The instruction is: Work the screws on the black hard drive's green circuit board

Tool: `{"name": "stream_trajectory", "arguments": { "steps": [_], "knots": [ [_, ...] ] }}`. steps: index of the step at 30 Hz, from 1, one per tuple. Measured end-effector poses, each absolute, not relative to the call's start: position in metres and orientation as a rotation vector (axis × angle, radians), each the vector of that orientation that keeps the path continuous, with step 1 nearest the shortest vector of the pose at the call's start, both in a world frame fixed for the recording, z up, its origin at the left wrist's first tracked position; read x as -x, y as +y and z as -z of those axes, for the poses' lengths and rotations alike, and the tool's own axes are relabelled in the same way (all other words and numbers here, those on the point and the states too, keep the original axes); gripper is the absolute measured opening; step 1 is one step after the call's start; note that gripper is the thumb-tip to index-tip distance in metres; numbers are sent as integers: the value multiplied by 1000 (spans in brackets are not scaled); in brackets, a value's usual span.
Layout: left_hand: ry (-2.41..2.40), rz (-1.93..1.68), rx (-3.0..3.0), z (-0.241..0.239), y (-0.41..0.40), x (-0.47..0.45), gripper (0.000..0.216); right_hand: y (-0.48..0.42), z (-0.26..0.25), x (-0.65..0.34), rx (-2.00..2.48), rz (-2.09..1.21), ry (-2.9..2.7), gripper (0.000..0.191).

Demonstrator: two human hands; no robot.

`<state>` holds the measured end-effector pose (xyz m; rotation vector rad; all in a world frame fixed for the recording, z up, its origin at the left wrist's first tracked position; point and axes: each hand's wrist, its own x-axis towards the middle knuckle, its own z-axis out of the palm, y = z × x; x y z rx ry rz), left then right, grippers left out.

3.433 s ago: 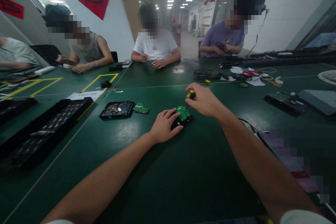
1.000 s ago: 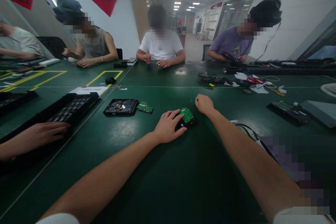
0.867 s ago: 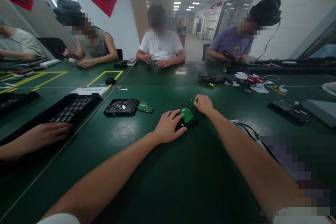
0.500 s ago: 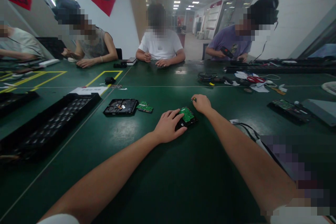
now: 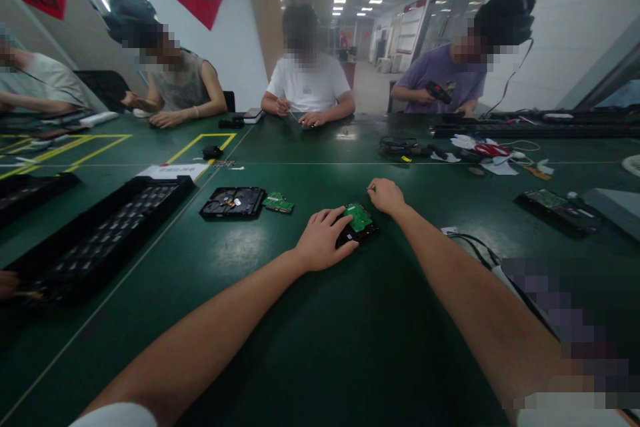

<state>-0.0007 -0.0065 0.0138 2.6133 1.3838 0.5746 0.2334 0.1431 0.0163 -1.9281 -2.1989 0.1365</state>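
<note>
A hard drive [image 5: 359, 219] lies on the green table with its green circuit board facing up. Over its left part is my left hand [image 5: 325, 240], fingers on top and thumb along the near edge, gripping it. Just beyond the drive's far right corner, my right hand [image 5: 387, 197] is closed in a pinch. A small thin object [image 5: 373, 188] with a yellow-green part pokes out from its fingers; its kind is unclear. Farther left rest another hard drive [image 5: 233, 203], without a board on its visible face, and a loose green circuit board [image 5: 279, 203] beside it.
A long black tray [image 5: 115, 233] stands at the left, with a person's hand [image 5: 7, 284] at its near end. To the right are another drive [image 5: 556, 211], a grey box [image 5: 615, 210] and cables [image 5: 473, 243]. Several people sit across the table [image 5: 280, 360].
The view has shifted slightly. Both my hands keep nearly the same places at the drive. Another person's hand shows more clearly at the left edge by the black tray.
</note>
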Motion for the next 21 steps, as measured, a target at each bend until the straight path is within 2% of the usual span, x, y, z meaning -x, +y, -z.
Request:
{"name": "stream_trajectory", "arguments": {
  "steps": [12, 21],
  "knots": [
    [1382, -578, -2604, -13, -6, 1, 70, 147, -14, -233, 1956, -256, -2130, 29],
    [1390, -566, -2605, -13, -6, 0, 71, 151, -25, -261, 2006, -333, -1924, 19]
  ]
}}
